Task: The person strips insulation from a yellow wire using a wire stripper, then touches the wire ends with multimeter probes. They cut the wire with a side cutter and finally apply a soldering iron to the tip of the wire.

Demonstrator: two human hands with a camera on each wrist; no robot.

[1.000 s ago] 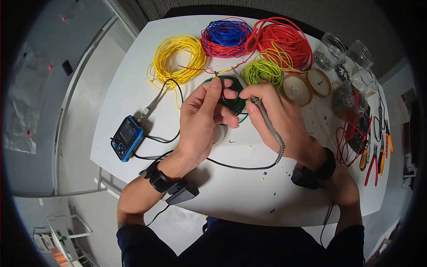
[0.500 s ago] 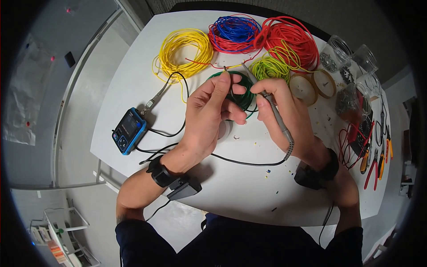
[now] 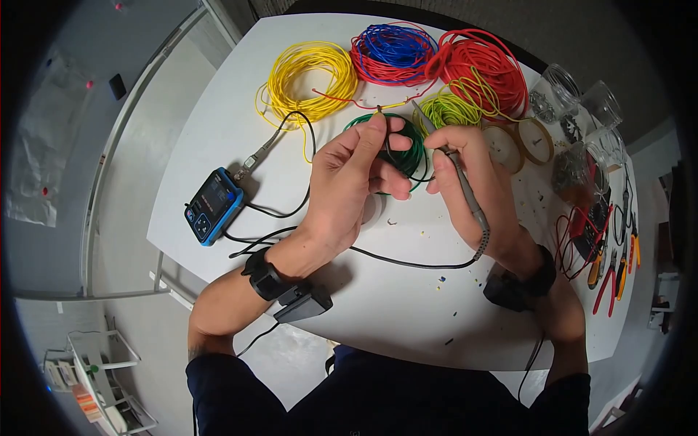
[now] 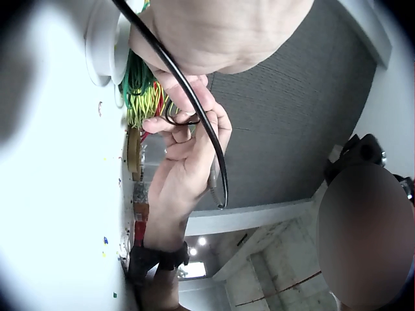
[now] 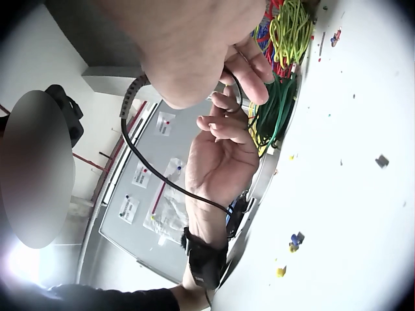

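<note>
In the head view the left hand (image 3: 345, 182) pinches a small dark clip between thumb and forefinger, and a thin black lead hangs from it. The right hand (image 3: 476, 192) grips a grey probe (image 3: 465, 190) like a pen. A thin red and yellow wire (image 3: 396, 107) runs above both hands; the probe's tip is close to its right part, and whether they touch I cannot tell. A green wire coil (image 3: 407, 156) lies behind the left fingers. From the probe a black cable runs left, towards a blue-edged handheld meter (image 3: 215, 206) with a lit screen.
Behind the hands lie yellow (image 3: 280, 80), blue (image 3: 396, 45), red (image 3: 494, 73) and yellow-green (image 3: 451, 109) wire coils. To the right are tape rings (image 3: 536, 142), clear jars (image 3: 602, 102), a red multimeter (image 3: 587, 225) and pliers (image 3: 603, 280). Small scraps dot the white table (image 3: 392, 312).
In the head view both hands, the coils and the meter appear shifted slightly right and up. The grips on clip and probe look the same.
</note>
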